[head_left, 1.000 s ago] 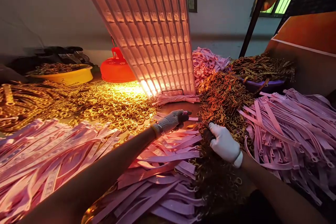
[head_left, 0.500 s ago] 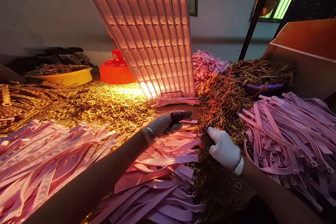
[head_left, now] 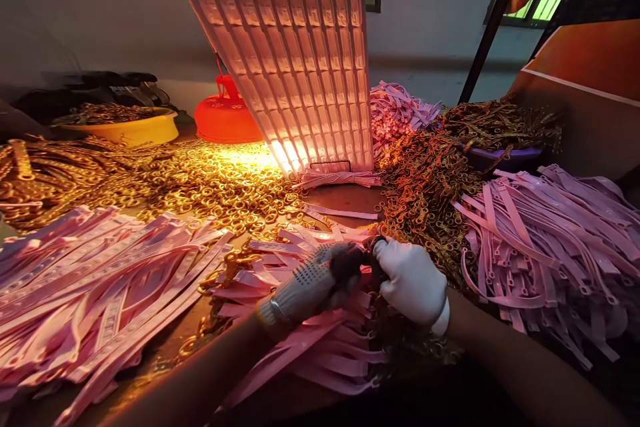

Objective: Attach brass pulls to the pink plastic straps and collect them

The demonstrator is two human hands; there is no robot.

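My left hand (head_left: 315, 277), in a pale glove with dark dots and dark fingertips, is curled closed above a heap of pink straps (head_left: 320, 340). Right beside it, my right hand (head_left: 415, 280) in a white glove has its thumb and fingers pressed together. The fingertips of both hands meet or nearly meet, and what lies between them is too dark to make out. Under and behind the right hand, small brass-coloured metal clasps (head_left: 425, 213) spread in a dense pile. A single pink strap (head_left: 343, 213) rests on the table beyond the left hand.
More pink straps lie in piles at left (head_left: 100, 287) and right (head_left: 545, 240). A red heat-lamp shade (head_left: 225, 120) glows behind a leaning ribbed plastic tray (head_left: 300, 40). Gold rings (head_left: 215, 193) cover the table's back left, near a yellow basin (head_left: 135, 130). A purple basin (head_left: 505, 160) holds more metal pieces.
My left hand has drawn back from beyond the strap heap and closed next to the right hand. My right hand has shifted slightly left. The view has tilted down a little.
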